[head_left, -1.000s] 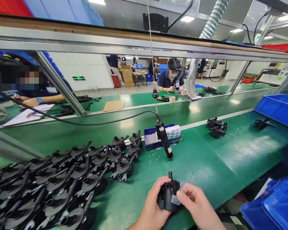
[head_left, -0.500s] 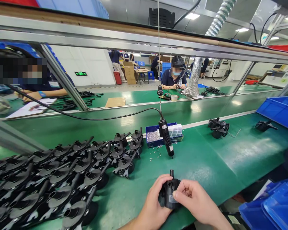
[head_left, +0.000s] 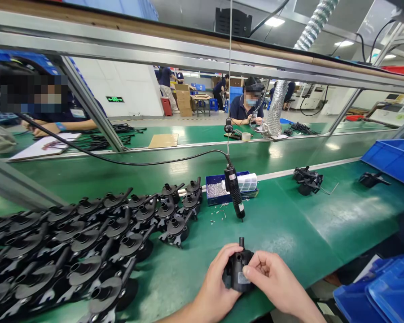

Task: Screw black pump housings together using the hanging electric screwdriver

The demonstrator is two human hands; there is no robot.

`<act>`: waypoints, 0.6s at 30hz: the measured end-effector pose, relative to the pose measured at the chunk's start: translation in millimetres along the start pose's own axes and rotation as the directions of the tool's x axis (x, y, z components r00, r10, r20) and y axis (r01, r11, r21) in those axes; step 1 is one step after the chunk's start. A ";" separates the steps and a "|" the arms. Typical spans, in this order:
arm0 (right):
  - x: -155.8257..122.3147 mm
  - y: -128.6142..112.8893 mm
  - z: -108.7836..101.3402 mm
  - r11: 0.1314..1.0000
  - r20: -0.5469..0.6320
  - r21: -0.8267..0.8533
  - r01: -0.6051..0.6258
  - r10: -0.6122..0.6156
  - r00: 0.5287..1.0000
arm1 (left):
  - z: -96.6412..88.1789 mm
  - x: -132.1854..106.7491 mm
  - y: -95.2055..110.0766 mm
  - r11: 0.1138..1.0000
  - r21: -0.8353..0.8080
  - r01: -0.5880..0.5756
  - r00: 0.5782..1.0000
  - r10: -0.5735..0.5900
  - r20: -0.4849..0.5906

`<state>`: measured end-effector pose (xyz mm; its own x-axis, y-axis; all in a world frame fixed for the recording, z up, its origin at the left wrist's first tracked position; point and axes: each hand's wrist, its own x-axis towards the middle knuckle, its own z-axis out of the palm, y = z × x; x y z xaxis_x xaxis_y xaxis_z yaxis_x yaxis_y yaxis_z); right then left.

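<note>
A small black pump [head_left: 238, 265] with a pale label [head_left: 243, 278] on its side is held above the green bench near the front edge. Its thin spout points up. My left hand [head_left: 218, 282] is wrapped round its left side, closed on it. On the right side, my right hand [head_left: 272, 278] has curled fingers, and its thumb presses against the pump at the label. What lies under the right fingertips is hidden. Beyond them an electric screwdriver [head_left: 234, 193] hangs tip down from a cord, touching neither hand.
Rows of similar black pumps [head_left: 111, 287] cover the left bench. A blue box [head_left: 218, 199] holds small metal parts and a label roll [head_left: 247, 183]; loose screws lie before it. More black parts [head_left: 308, 181] and blue bins [head_left: 393, 157] stand right. Co-workers sit across the bench.
The camera view has shifted slightly. Both hands keep the same hold on the pump, with the right thumb still at the label.
</note>
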<state>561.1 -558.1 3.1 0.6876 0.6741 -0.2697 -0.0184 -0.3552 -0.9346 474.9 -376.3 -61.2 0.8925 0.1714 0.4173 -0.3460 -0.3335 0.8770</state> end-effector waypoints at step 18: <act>-16.6 12.0 22.4 0.933 -0.279 -0.353 0.072 -0.179 0.943 | -0.5 0.8 3.8 0.997 0.003 0.075 0.997 -0.075 0.011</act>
<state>533.2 -559.0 -8.8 0.8548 0.5184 -0.0226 0.2886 -0.5112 -0.8095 474.2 -376.9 -57.4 0.9190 0.1853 0.3479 -0.2774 -0.3229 0.9048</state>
